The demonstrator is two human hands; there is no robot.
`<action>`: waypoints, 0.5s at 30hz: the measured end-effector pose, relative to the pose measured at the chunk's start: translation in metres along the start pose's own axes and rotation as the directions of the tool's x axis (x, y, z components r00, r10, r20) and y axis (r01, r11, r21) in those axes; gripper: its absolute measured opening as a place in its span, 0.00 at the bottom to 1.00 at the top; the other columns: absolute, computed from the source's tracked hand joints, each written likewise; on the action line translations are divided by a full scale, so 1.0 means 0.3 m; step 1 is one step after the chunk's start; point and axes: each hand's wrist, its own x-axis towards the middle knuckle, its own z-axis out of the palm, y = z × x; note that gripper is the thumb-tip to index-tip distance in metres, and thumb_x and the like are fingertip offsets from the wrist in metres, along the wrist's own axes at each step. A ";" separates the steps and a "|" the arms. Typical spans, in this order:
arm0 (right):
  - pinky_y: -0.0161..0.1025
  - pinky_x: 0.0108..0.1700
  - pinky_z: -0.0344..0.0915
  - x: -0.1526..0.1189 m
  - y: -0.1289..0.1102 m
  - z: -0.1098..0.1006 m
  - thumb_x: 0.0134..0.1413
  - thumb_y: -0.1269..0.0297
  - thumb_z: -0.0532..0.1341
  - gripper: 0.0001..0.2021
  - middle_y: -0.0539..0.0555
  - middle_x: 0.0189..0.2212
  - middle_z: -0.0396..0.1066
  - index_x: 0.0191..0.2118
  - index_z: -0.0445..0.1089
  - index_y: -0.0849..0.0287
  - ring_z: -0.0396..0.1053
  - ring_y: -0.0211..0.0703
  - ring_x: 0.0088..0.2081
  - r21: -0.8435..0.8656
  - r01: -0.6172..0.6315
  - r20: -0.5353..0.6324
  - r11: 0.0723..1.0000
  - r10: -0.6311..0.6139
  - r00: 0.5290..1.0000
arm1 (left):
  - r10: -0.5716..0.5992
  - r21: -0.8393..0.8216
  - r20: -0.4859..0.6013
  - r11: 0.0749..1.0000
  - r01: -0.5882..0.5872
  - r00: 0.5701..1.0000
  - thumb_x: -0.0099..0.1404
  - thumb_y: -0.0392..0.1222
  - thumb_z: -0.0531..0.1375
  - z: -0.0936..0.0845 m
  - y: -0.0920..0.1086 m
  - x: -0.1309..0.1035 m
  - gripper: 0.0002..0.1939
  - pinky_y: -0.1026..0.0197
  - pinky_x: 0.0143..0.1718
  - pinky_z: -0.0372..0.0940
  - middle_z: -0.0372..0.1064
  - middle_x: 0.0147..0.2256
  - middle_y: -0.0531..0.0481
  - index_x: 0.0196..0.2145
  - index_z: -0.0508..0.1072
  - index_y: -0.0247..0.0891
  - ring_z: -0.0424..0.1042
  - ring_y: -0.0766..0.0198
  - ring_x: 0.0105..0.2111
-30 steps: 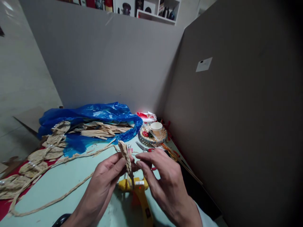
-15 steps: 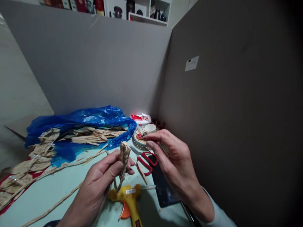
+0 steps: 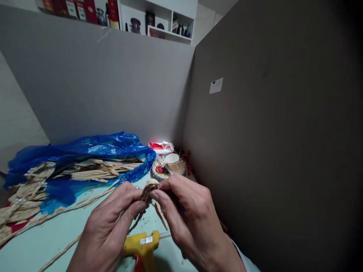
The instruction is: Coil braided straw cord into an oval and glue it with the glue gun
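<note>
A small braided straw piece [image 3: 147,190] is held up over the table, its top end pale and its side darker brown. My left hand [image 3: 113,223] pinches it from the left between thumb and fingers. From the right, my right hand [image 3: 188,215] has its thumb and index finger closed on the upper end of the same piece. A thin cord hangs below it. Just beneath lies a yellow glue gun [image 3: 140,243] with an orange trigger. My right hand covers most of the scissors and the dark flat object.
A blue plastic bag [image 3: 113,142] with straw strips [image 3: 99,170] lies at the back left. Braided straw [image 3: 27,196] is piled at the left. A paper cup [image 3: 172,161] stands on a round box [image 3: 155,172] near a red-and-white packet [image 3: 161,148]. Grey panels [image 3: 113,83] rise behind and at right.
My right hand has moved left and down onto the braided piece, which now tilts between both hands. The view has shifted, and the scissors and dark flat object are now mostly hidden.
</note>
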 end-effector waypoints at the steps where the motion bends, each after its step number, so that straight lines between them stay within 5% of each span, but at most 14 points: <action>1: 0.33 0.32 0.63 0.004 0.001 -0.004 0.69 0.72 0.61 0.08 0.49 0.28 0.69 0.34 0.71 0.61 0.66 0.35 0.28 0.020 -0.005 0.003 1.000 0.005 1.000 | -0.018 -0.020 0.020 1.000 0.019 1.000 0.66 0.56 0.63 -0.005 0.002 0.005 0.16 0.69 0.27 0.67 0.73 0.24 0.54 0.25 0.81 0.50 0.72 0.60 0.25; 5: 0.32 0.33 0.61 0.015 0.012 -0.015 0.68 0.71 0.61 0.10 0.46 0.27 0.67 0.32 0.67 0.59 0.64 0.34 0.29 0.113 -0.068 0.091 0.991 0.058 0.994 | -0.107 -0.055 0.163 0.992 0.117 0.981 0.65 0.57 0.63 -0.035 -0.004 0.028 0.18 0.67 0.25 0.68 0.72 0.23 0.53 0.22 0.80 0.48 0.72 0.60 0.25; 9: 0.32 0.34 0.59 0.016 0.028 -0.014 0.69 0.68 0.62 0.12 0.45 0.26 0.65 0.30 0.65 0.58 0.61 0.33 0.28 0.137 -0.164 0.191 0.977 0.136 0.972 | -0.216 -0.039 0.341 0.969 0.244 0.915 0.66 0.53 0.61 -0.056 -0.029 0.045 0.14 0.68 0.31 0.71 0.75 0.28 0.54 0.27 0.81 0.49 0.76 0.61 0.30; 15: 0.33 0.32 0.58 0.009 0.041 -0.012 0.71 0.66 0.61 0.13 0.44 0.26 0.63 0.32 0.64 0.56 0.59 0.33 0.27 0.108 -0.207 0.239 0.972 0.177 0.955 | -0.259 -0.010 0.421 0.957 0.290 0.869 0.65 0.53 0.60 -0.049 -0.043 0.062 0.15 0.67 0.29 0.69 0.73 0.27 0.53 0.26 0.80 0.47 0.73 0.62 0.28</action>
